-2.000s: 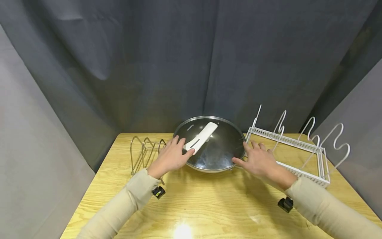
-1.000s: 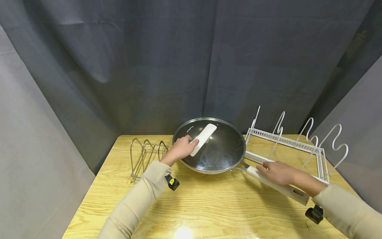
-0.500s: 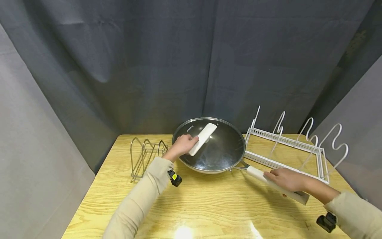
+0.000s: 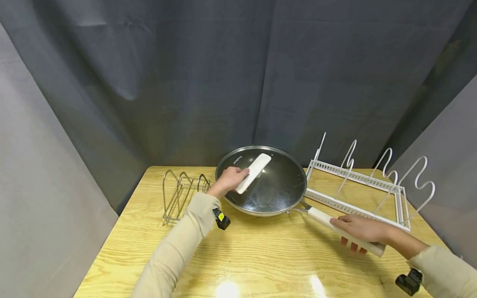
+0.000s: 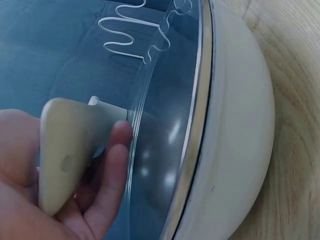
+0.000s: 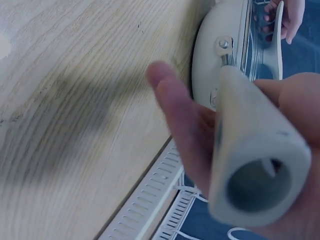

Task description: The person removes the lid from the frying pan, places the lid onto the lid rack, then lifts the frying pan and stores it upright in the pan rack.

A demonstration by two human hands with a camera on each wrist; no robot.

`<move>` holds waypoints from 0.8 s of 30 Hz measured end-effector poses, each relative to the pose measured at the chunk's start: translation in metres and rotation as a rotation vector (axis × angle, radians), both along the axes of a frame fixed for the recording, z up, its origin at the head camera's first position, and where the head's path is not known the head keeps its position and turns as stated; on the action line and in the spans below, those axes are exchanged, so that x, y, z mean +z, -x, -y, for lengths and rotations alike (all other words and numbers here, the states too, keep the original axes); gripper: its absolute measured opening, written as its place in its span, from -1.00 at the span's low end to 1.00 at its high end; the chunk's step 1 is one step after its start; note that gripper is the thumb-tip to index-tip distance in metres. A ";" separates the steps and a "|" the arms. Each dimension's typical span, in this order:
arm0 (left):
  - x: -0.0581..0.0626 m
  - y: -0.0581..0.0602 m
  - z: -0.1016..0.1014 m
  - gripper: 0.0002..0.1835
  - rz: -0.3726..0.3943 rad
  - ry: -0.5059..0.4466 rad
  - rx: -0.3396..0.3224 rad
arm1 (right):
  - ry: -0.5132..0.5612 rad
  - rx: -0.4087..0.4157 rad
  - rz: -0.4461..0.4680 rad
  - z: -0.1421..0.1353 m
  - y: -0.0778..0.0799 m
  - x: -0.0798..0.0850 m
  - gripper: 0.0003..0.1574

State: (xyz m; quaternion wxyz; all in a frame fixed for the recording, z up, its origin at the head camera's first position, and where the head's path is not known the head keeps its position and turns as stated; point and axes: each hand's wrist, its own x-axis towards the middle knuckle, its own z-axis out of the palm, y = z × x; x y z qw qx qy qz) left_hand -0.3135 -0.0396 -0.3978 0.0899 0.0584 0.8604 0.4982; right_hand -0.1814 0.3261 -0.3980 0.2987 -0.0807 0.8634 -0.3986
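Head view: a pan [image 4: 257, 213], covered by a lid [image 4: 279, 186], is set on the table [image 4: 242, 256] beside a white rack [image 4: 328, 200]. The lid handle [image 4: 258, 165] is gripped by the left hand [image 4: 229, 180]; the pan handle [image 4: 320, 216] is held by the right hand [image 4: 359, 228], thumb above, fingertips below. Left wrist view: fingers are curled beneath the lid handle; the glassy lid is judged slippery and fragile, best taken there. Right wrist view: the pan handle is loosely enclosed; the pan is judged stiff, fairly heavy.
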 end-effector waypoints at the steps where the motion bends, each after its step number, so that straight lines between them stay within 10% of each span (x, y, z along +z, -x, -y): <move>1: -0.001 0.001 0.000 -0.57 0.006 -0.013 -0.006 | 0.017 -0.003 0.016 -0.001 0.001 -0.002 -0.31; 24: -0.002 0.006 0.000 -0.55 0.281 -0.221 -0.105 | 0.158 0.025 0.147 -0.014 0.008 -0.012 -0.26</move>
